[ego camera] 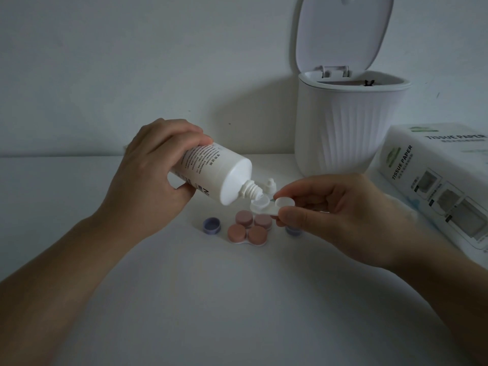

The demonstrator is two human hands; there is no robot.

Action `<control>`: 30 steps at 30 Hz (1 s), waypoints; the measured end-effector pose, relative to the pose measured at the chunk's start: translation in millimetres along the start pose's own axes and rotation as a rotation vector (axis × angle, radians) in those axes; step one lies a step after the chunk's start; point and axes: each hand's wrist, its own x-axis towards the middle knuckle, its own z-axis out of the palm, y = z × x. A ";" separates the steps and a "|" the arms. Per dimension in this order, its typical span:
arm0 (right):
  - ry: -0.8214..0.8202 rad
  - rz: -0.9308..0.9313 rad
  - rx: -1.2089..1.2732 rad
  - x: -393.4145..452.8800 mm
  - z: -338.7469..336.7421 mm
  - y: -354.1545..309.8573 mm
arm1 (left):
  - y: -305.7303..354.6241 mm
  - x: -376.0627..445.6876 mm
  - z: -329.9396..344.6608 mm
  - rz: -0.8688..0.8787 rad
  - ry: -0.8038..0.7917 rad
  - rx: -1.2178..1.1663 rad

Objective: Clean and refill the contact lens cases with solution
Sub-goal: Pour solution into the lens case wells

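Contact lens case (266,206), uncapped, is getting solution: left grip (150,175) tipping the bottle (214,170), right grip (340,215) pinching it; capped pink cases (249,229) are waiting.

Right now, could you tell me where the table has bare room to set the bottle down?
The table is bare in front, between both forearms, and at far left beyond the left hand. It is crowded mid-table: pink-capped cases, purple cap, and the bin and tissue pack at right.
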 end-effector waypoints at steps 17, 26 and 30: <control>0.003 0.005 0.044 1.5 0.3 2.8 | 3.4 1.0 -0.1 0.003 -0.002 0.018; 0.008 -0.006 0.067 2.0 0.0 4.9 | 4.4 0.4 -0.7 -0.009 0.005 0.003; 0.018 -0.001 0.060 1.6 -1.7 4.0 | 5.4 -0.2 -0.9 -0.021 0.015 -0.006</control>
